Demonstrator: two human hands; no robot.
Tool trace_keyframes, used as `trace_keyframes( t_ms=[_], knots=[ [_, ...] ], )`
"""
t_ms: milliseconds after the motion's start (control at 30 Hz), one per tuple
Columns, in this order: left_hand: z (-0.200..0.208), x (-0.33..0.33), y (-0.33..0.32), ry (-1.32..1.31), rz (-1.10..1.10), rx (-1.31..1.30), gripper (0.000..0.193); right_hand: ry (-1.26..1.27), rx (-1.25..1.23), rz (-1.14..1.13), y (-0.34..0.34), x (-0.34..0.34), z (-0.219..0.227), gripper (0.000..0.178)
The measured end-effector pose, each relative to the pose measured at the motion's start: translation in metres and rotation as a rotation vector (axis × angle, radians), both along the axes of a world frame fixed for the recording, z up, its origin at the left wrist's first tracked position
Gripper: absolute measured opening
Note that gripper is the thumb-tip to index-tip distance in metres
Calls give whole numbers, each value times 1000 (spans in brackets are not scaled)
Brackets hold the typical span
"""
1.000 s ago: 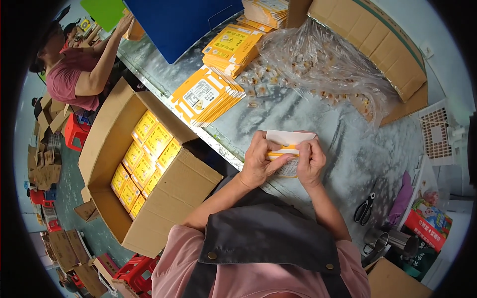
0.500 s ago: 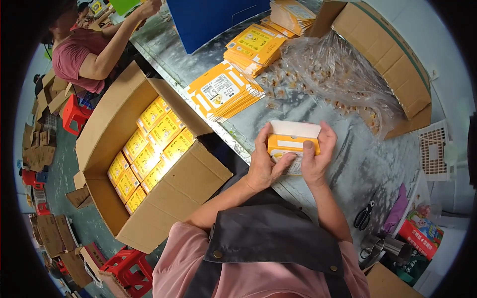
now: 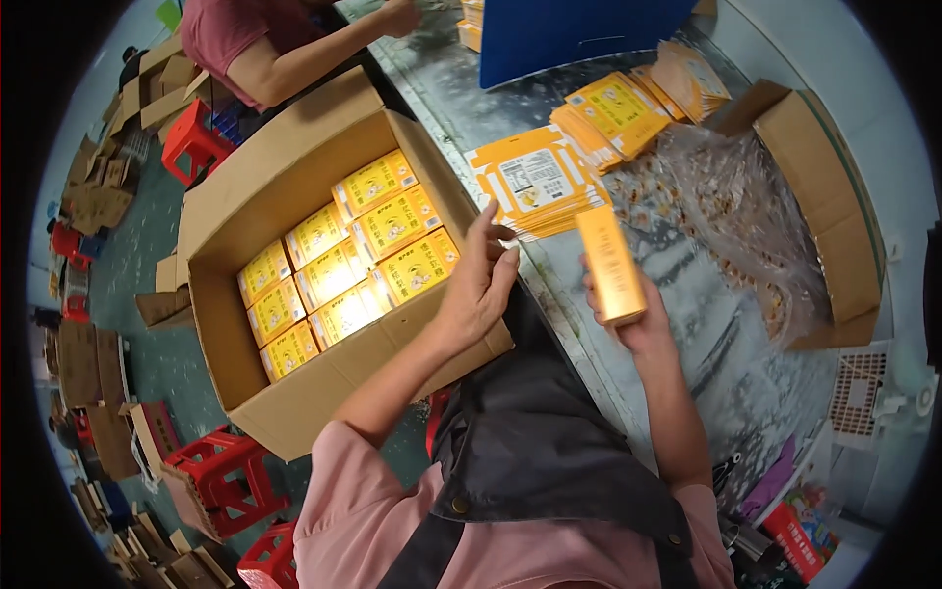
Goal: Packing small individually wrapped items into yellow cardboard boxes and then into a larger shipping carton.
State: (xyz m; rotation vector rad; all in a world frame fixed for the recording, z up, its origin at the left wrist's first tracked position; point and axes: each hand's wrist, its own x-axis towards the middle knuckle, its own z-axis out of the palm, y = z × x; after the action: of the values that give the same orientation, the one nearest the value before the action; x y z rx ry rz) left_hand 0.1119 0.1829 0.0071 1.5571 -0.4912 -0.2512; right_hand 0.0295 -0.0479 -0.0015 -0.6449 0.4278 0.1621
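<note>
Just inside the left edge of the desk (image 3: 721,398), the right hand (image 3: 648,319) is gripping a small orange box (image 3: 610,265), fingers wrapping round it from behind, a narrow side facing up toward the wearer. Nearer that edge, the left hand (image 3: 479,290) is hanging empty, its fingers loosely spread and partly curled, in front of the large carton's corner.

Beside the desk's left edge, that large carton (image 3: 339,404) is standing open, with yellow boxes (image 3: 332,273) lying inside in close rows. By the desk's near right corner, a purple cloth (image 3: 772,481) is lying crumpled.

Farther along the left edge, a stack of flat cartons (image 3: 535,182) is lying fanned, with a second stack (image 3: 618,113) sitting just beyond. Toward the right edge, a clear plastic bag (image 3: 731,201) is spreading from an open cardboard box (image 3: 829,196); it seems to be holding small packets, though glare and creases are blurring them.

Toward the far end, a blue board (image 3: 579,39) is standing, and a co-worker's forearm (image 3: 334,54) is reaching over the left edge.
</note>
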Motion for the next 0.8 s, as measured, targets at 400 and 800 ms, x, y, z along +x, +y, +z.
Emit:
trace_keyframes(
  t_ms=[400,800],
  knots=[
    [33,55,72,-1067,-299,458,115,-138,-80,453,93,61,-16,65],
    [-14,128,238,-718,170,1143,119,107,-425,613,128,112,-15,39]
  ],
)
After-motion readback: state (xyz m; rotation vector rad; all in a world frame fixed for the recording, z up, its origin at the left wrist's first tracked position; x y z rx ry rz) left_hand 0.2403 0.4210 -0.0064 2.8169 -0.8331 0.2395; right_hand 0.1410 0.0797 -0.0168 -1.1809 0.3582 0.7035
